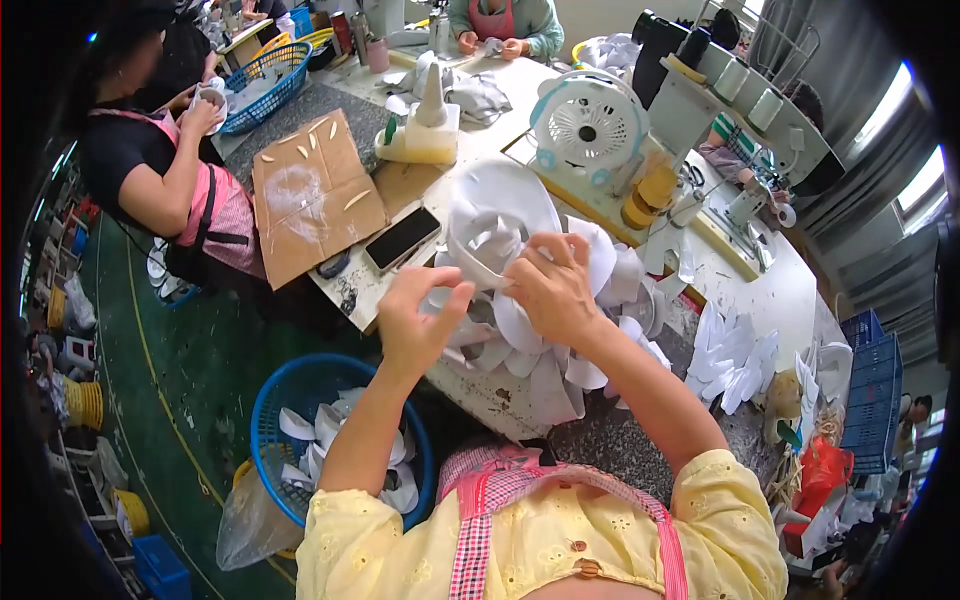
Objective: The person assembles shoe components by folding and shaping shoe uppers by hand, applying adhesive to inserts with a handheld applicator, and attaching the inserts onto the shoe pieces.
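A white curved piece that looks like a shoe upper (472,262) is stretched between my hands above the table. My right hand (548,288) pinches its right end, fingers bent and pressed together. At its left end my left hand (422,312) is curled, thumb and forefinger bent towards each other; what its fingertips grip is partly hidden. Under and around my hands lies a loose heap of similar white pieces (560,375). A large rounded white piece (510,190) rises just behind them.
Left of my hands lie a phone (403,238) and a cardboard sheet (315,195). A glue pot (425,135), a fan (590,125) and a sewing machine (740,100) stand beyond. A blue basket (262,440) of white pieces is below left. Co-workers sit or stand nearby.
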